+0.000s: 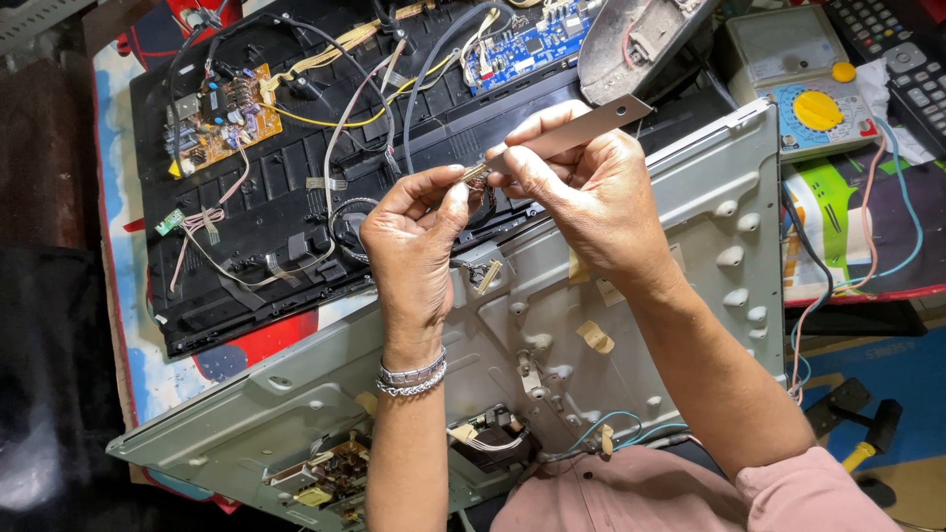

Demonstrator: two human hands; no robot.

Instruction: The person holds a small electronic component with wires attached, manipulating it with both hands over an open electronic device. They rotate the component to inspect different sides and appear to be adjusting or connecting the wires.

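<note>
My left hand (414, 241) pinches a small dark part with thin wires (481, 192) between thumb and fingertips, above the grey metal back panel (690, 197) of a flat screen. My right hand (581, 192) grips metal tweezers (581, 128), whose tips meet the small part at my left fingertips. Both hands hover together over the panel's upper edge. What the small part is exactly I cannot tell.
A black plastic rear cover (286, 177) lies behind, carrying an orange circuit board (222, 116), a blue circuit board (527, 44) and loose wiring. A meter with a yellow dial (816, 108) and a remote control (902, 54) lie at the right.
</note>
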